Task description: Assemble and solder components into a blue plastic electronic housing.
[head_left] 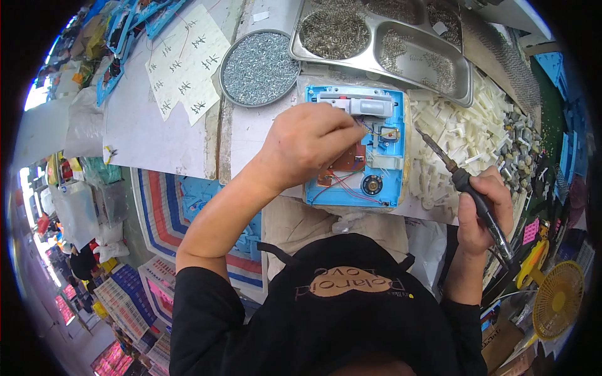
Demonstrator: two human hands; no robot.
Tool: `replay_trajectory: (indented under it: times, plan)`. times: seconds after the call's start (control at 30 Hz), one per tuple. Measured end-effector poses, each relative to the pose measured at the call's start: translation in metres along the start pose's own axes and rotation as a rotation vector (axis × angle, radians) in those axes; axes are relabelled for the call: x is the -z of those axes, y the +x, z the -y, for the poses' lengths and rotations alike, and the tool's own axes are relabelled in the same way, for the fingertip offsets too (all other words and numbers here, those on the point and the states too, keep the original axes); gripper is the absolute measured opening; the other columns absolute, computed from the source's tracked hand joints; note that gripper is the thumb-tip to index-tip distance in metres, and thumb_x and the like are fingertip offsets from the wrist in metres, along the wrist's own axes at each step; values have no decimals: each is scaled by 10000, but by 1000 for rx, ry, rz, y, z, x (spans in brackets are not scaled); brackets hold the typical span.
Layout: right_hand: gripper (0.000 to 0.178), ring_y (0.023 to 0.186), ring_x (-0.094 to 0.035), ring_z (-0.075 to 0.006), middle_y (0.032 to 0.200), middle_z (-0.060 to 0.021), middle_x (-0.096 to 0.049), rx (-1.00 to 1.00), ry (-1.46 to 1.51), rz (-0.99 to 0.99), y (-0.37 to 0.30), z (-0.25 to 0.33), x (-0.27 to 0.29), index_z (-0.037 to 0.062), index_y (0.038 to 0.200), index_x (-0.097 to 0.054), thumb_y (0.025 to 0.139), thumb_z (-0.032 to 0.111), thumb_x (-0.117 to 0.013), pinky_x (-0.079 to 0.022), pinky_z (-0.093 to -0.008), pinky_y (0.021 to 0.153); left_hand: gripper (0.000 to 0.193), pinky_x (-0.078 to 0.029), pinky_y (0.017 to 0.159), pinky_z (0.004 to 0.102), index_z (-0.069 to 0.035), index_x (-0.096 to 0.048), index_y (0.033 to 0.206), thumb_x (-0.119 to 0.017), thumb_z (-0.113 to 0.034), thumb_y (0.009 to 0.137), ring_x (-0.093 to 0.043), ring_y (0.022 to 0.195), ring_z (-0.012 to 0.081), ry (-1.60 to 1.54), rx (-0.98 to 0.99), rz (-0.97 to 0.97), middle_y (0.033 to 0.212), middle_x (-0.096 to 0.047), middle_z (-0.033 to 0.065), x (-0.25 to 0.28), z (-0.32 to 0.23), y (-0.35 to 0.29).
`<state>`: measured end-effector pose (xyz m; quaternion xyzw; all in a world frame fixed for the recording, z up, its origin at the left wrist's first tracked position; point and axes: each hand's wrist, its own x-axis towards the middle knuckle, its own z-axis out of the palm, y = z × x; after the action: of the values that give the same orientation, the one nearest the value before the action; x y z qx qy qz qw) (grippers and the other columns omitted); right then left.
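Observation:
A blue plastic casing [351, 199] lies open before me with a grey-white part along its far side. Inside are a brown circuit board [351, 161], a small motor [389, 133], a round black speaker [372, 184] and thin wires. My left hand [304, 141] reaches over the casing's left half, its fingertips pinched together above the board. Whatever they hold is hidden. To the right of the casing, my right hand [481, 216] grips the black handle of a soldering iron [463, 180]. Its metal tip points up and left, just off the casing's right edge.
A round tray of small screws [260, 67] stands at the far left of the casing. Beyond it, a metal compartment tray [392, 69] holds small metal parts. White plastic pieces [464, 119] are heaped at right, near a yellow fan [558, 301]. Marked paper [188, 66] lies left.

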<state>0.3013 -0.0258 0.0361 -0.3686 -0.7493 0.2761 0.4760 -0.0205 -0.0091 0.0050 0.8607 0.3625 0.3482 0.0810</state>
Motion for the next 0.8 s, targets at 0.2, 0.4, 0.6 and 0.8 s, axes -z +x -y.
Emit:
replay_trajectory:
  times: [0.2,0.4,0.6,0.8]
  plan:
    - [265,659,-510,-179,723,-83,-596,-6,-16,-23,2,0,-3,-21,1062,-645,832,44,-760,-387,-293,612,338,-550,647,327,-109,-748,1014,-737,-118,676,-653,778,210,-31,-53,81,998,-677,29,5,-4,4]
    - [269,681,-521,-179,737,-85,-604,25,3,8,10,2,-7,-35,1067,-646,830,29,-756,-398,-294,629,275,-554,665,322,-107,-741,987,-736,-111,712,-642,851,195,-16,-116,249,1035,-662,8,13,4,11]
    - [280,692,-520,-176,738,-81,-604,-5,19,-23,7,2,-6,-48,1078,-647,824,11,-748,-395,-287,637,207,-551,666,325,-112,-733,974,-732,-126,767,-635,873,193,-8,-213,347,1057,-653,-4,21,12,18]
    - [291,697,-511,-173,741,-76,-600,-9,27,-25,8,2,-6,-52,1085,-643,819,5,-746,-392,-286,654,141,-574,723,332,-98,-719,959,-723,-99,819,-671,919,214,-51,-192,443,1061,-671,5,28,19,26]
